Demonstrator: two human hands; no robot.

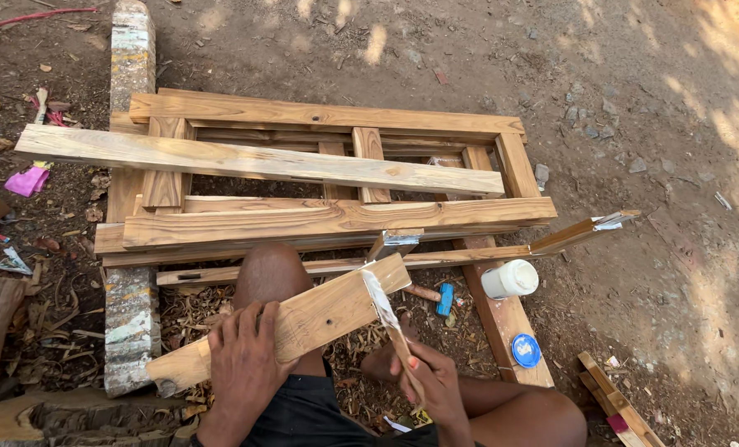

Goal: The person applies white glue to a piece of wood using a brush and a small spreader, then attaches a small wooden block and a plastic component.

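My left hand (243, 358) presses down on a short wooden plank (320, 313) that rests across my bare knee (268, 273). My right hand (434, 379) grips a thin wooden stick (392, 324) whose white, glue-smeared tip lies along the plank's upper right end. The plank slants from lower left to upper right and has a small hole near its middle. A white glue jar (510, 279) stands open on a board to the right, with its blue lid (526, 350) lying lower on the same board.
A stack of wooden frames and planks (328, 178) lies on the dirt ahead of me. A hammer with a blue head (437, 295) lies among wood shavings. A concrete kerb (131, 207) runs down the left. Wood scraps (613, 404) lie at lower right.
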